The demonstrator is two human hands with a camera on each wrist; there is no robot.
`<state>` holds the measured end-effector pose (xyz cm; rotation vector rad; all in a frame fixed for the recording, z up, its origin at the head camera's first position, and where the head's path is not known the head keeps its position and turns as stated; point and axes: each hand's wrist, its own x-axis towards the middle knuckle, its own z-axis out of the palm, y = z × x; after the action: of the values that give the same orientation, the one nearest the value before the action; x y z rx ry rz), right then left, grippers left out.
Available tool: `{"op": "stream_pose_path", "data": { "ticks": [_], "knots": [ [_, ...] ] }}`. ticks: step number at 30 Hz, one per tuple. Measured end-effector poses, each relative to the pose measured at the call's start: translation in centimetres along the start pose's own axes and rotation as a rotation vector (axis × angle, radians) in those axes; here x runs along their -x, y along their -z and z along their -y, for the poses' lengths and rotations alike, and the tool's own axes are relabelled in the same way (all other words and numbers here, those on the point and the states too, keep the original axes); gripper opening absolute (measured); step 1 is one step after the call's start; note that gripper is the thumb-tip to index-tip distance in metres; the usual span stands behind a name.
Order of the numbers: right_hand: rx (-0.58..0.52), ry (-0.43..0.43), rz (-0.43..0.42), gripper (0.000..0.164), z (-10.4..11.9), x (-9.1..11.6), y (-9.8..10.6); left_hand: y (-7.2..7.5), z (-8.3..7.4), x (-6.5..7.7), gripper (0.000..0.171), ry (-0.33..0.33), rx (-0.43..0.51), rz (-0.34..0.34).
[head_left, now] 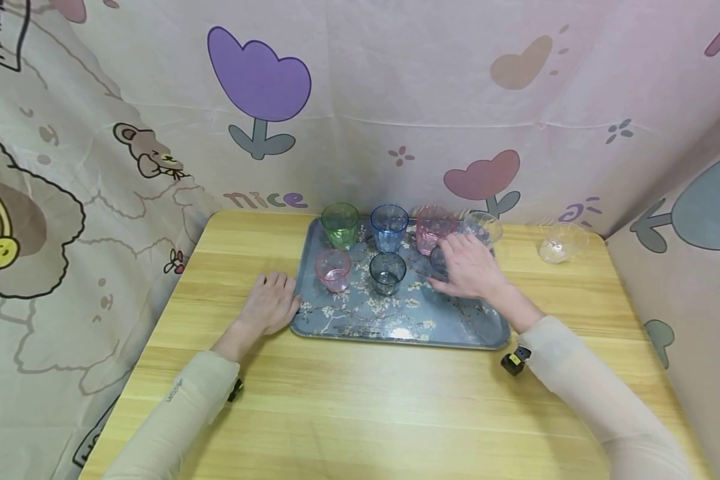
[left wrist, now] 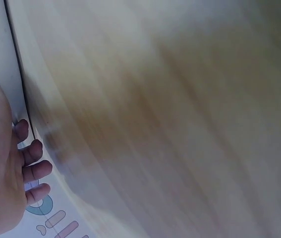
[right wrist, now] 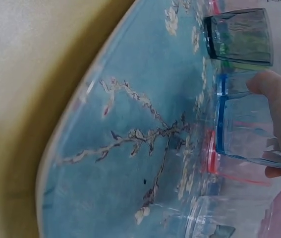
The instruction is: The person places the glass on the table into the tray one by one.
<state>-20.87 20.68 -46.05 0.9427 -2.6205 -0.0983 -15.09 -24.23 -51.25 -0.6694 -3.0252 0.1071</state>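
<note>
My right hand point(head_left: 468, 268) is over the right part of a blue, blossom-patterned tray point(head_left: 390, 330). Its thumb and fingers grip a small bluish glass point(right wrist: 247, 129), mostly hidden by the hand in the head view. Whether the glass's base touches the tray is hard to tell. Left of it stands a dark grey glass point(head_left: 387, 275), then a small pink glass point(head_left: 333, 272). Behind them are a green glass point(head_left: 340, 228), a blue glass point(head_left: 389, 229), a larger pink glass point(head_left: 433, 227) and a clear glass point(head_left: 485, 227). My left hand point(head_left: 268, 305) rests loosely at the tray's left edge.
Off the tray, a clear glass point(head_left: 555, 248) stands at the table's back right. The wooden table point(head_left: 360, 407) extends in front of the tray. A printed cloth point(head_left: 360, 87) hangs close behind the back edge and along both sides.
</note>
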Motion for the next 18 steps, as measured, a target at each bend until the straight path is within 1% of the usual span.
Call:
{"op": "stream_pose_path", "data": {
  "ticks": [4, 10, 18],
  "knots": [
    [0.013, 0.011, 0.001, 0.076, 0.3, -0.3, -0.3, -0.1, 0.0, 0.0, 0.031, 0.004, -0.003, 0.006],
    [0.021, 0.033, 0.005, 0.076, 0.9, -0.5, -0.6, -0.1, 0.0, 0.0, 0.031, 0.006, -0.004, 0.010],
    [-0.014, 0.032, 0.020, 0.076, 1.5, -0.7, -0.8, 0.1, 0.0, 0.0, 0.030, 0.002, -0.006, 0.003]
  ]
}}
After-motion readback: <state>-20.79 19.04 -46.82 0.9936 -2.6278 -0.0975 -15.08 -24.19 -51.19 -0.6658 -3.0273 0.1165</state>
